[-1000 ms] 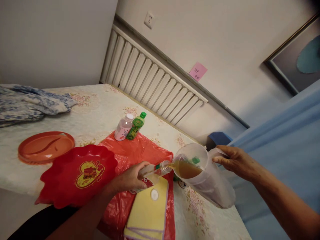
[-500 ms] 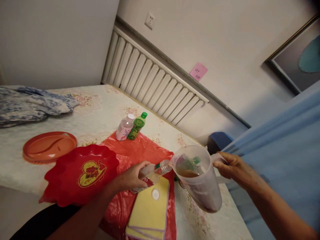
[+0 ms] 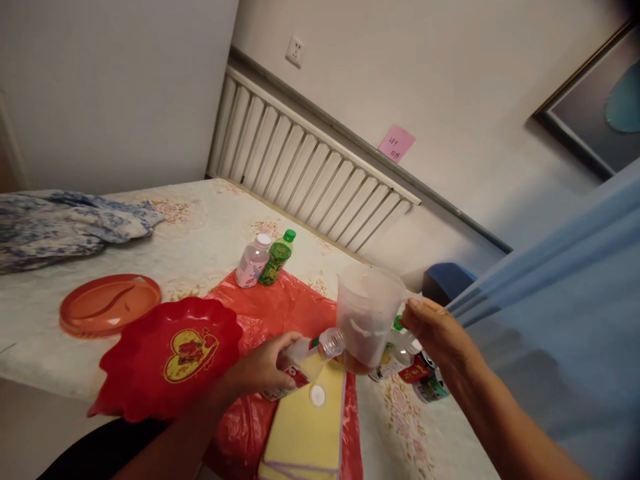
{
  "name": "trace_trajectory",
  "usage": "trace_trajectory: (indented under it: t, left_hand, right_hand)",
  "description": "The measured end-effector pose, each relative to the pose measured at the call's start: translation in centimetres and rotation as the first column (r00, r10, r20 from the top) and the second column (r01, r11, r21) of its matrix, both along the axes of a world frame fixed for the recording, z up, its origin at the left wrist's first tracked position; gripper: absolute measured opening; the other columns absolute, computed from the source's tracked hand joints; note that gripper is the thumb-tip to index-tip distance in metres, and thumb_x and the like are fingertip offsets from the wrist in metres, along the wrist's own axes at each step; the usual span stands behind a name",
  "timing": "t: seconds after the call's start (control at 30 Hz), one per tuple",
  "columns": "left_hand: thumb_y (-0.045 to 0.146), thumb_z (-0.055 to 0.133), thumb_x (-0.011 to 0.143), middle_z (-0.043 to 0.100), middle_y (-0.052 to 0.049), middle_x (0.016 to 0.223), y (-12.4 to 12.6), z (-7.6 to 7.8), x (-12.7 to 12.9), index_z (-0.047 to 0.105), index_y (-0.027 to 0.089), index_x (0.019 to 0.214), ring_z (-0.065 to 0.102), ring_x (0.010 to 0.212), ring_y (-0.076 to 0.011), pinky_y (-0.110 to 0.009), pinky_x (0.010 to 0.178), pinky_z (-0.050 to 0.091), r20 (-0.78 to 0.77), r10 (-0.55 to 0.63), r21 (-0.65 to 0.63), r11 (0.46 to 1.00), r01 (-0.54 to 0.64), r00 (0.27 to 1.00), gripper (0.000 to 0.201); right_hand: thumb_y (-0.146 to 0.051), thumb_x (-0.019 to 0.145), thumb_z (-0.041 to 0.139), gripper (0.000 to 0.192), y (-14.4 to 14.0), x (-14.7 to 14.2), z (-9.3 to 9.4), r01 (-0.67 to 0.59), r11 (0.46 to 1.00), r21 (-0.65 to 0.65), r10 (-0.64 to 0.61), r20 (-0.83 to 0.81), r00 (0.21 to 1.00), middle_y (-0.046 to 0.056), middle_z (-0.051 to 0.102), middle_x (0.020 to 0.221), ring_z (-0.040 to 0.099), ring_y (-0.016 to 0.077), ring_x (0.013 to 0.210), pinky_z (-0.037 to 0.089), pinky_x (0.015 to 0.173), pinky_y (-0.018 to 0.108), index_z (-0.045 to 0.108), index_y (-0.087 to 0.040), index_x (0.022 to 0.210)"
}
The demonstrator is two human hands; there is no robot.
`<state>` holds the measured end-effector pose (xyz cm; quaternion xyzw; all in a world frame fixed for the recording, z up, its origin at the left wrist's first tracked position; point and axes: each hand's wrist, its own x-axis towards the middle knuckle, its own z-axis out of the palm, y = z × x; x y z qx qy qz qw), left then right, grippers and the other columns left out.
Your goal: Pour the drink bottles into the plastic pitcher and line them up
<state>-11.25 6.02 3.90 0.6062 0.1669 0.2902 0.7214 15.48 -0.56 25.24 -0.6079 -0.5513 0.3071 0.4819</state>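
Note:
My left hand (image 3: 267,367) is closed round a clear plastic bottle (image 3: 309,357) with a red and white label. The bottle tilts, its uncapped mouth pointing right toward the jug. In my right hand (image 3: 433,327) is the handle of a translucent plastic jug (image 3: 367,313), which stands nearly upright just right of the bottle's mouth. Some brownish liquid shows through the jug's lower wall. Beneath the bottle lie yellow cloths (image 3: 305,427) with a white bottle cap (image 3: 317,395) on top, over a red plastic sheet (image 3: 285,307).
A pink-labelled bottle (image 3: 253,261) and a green bottle (image 3: 276,260) stand at the sheet's far edge. Left are a red scalloped tray (image 3: 145,360), an orange lid (image 3: 110,303) and a patterned cloth (image 3: 75,227). Cans (image 3: 430,387) and more bottles sit behind the jug, near a blue curtain (image 3: 560,300).
The jug has swung from tilted toward the bottle to nearly upright, and moved left and up. Cans and bottles behind it now show. My left hand stays about in place with the bottle.

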Motion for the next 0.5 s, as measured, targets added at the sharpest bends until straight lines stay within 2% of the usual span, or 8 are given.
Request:
trace_trajectory:
  t: [0.13, 0.27, 0.37, 0.5]
  left_hand:
    - [0.021, 0.073, 0.056, 0.065, -0.001, 0.108, -0.5, 0.3, -0.4, 0.052, 0.023, 0.118, 0.061, 0.099, -0.0250, -0.028, 0.076, 0.047, -0.023, -0.044, 0.008, 0.999, 0.044, 0.999, 0.066]
    - [0.025, 0.077, 0.056, 0.063, -0.001, 0.114, -1.3, 1.1, -0.8, 0.050, 0.026, 0.125, 0.059, 0.104, -0.0264, -0.031, 0.082, 0.047, -0.013, -0.109, -0.006, 0.994, 0.109, 0.994, 0.074]
    - [0.024, 0.080, 0.055, 0.063, -0.002, 0.114, -1.9, 1.6, -1.0, 0.052, 0.025, 0.123, 0.058, 0.106, -0.0268, -0.032, 0.085, 0.046, 0.065, -0.128, -0.016, 0.991, 0.130, 0.990, 0.073]
    - [0.027, 0.084, 0.052, 0.063, 0.000, 0.102, -2.6, 1.4, -1.2, 0.055, 0.024, 0.116, 0.060, 0.093, -0.0223, -0.028, 0.074, 0.047, 0.071, -0.198, -0.051, 0.978, 0.202, 0.978, 0.071]
  right_hand:
    - [-0.044, 0.069, 0.074, 0.042, 2.5, -2.0, -2.2, 0.037, 0.994, 0.100, -0.011, -0.255, 0.967, -0.008, 0.034, 0.049, 0.031, 0.0093, 0.046, 0.034, 0.047, 0.025, 0.043, -0.021, 0.053]
    - [-0.039, 0.068, 0.072, 0.043, 4.4, -4.1, -4.6, 0.053, 0.984, 0.170, 0.015, -0.372, 0.928, -0.010, 0.029, 0.046, 0.027, 0.0081, 0.043, 0.035, 0.048, 0.025, 0.037, -0.022, 0.051]
    - [-0.036, 0.068, 0.072, 0.041, 5.3, -6.0, -6.4, 0.053, 0.980, 0.190, 0.045, -0.475, 0.879, -0.010, 0.027, 0.047, 0.025, 0.0079, 0.044, 0.035, 0.049, 0.025, 0.037, -0.022, 0.052]
    - [-0.035, 0.071, 0.070, 0.037, 5.9, -8.5, -8.8, 0.016, 0.976, 0.215, 0.102, -0.523, 0.846, -0.010, 0.028, 0.050, 0.025, 0.0087, 0.046, 0.035, 0.052, 0.025, 0.040, -0.021, 0.054]
